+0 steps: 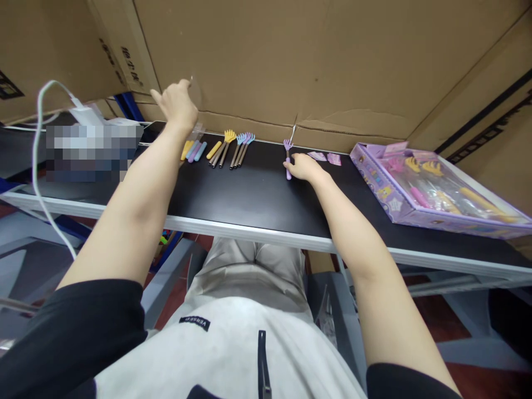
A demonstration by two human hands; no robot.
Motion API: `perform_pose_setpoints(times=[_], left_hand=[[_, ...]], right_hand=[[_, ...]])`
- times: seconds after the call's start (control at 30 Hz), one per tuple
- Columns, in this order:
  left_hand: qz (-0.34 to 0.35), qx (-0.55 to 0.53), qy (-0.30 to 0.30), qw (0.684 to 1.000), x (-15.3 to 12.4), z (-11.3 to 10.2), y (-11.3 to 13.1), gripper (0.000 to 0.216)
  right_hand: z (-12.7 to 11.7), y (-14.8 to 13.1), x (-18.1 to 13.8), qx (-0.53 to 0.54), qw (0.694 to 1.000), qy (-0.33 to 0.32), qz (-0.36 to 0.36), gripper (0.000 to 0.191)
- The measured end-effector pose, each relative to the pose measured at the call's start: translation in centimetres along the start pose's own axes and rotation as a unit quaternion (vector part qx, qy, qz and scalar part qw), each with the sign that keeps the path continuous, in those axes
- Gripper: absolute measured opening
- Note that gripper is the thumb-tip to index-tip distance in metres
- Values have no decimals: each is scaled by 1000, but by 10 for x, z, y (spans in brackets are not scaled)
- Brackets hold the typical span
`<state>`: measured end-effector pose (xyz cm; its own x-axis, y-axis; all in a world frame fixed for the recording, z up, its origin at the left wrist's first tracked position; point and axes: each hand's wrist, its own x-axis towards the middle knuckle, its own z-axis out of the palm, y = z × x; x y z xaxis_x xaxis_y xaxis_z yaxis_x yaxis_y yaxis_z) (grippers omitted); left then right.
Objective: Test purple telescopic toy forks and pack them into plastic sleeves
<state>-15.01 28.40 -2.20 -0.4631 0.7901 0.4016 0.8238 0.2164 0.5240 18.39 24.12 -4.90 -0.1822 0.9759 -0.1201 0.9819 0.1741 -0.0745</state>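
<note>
Pinching the handle of a purple rake [287, 151] with the right hand [305, 167], fingers curled down over it, at the far middle of the black worktop [249, 194]. Lying flat, pointing tines at the cardboard wall [332, 66], long axis running near to far. Gripping a clear film [196, 94] with the left hand [178, 105], raised against that wall, fingers loosely closed. Hard to make out: the film's edges, both sets of fingertips.

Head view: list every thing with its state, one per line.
left hand: raised off the table, grip unclear.
right hand: low, pinching the rake.
rake: flat, handle held.
tools: lying in a row, untouched.
box: closed, lying flat.
packets: flat, untouched.
</note>
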Motion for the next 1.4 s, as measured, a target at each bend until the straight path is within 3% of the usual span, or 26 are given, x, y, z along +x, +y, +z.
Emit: perform_pose_setpoints(times=[0.1,0.17,0.27,0.33,0.4,0.5,0.57,0.63,0.73,0.83,0.93,1.17,1.3,1.4], left_hand=[[-6,-82,51,995,-5,-4,27,41],[-38,-128,70,989,-10,-6,46,39],[-67,-190,92,975,-23,-11,74,52],[-63,-210,74,973,-37,-15,89,68],[-41,-195,46,979,-54,-21,103,84],[51,-139,23,989,-83,-25,114,87],[123,-89,3,988,-99,-21,115,84],[236,-72,-19,969,-108,-10,111,77],[389,-92,-77,913,-111,16,101,75],[463,-106,-155,866,-111,38,95,82],[472,-129,-193,850,-114,45,94,86],[476,-140,-175,850,-122,39,95,84],[465,-112,-149,865,-128,38,98,77],[448,-84,-142,879,-131,35,97,81]], right_hand=[[-1,0,-1,1,1000,-2,-2,50],[-1,0,-1,7,1000,-1,-4,49],[2,1,0,22,1000,15,-5,49],[5,2,2,38,998,43,-6,50],[8,2,4,66,994,82,-9,54],[8,-4,6,132,981,135,-47,67],[5,-11,4,181,968,150,-89,75],[0,-20,0,225,957,143,-112,75],[-6,-31,-7,287,944,121,-112,65],[-6,-35,-11,328,931,118,-111,70],[-4,-35,-10,321,932,130,-109,76],[-5,-32,-3,288,930,205,-104,66],[-10,-26,-4,270,936,223,-40,68],[-14,-21,-3,267,941,203,-37,66]])
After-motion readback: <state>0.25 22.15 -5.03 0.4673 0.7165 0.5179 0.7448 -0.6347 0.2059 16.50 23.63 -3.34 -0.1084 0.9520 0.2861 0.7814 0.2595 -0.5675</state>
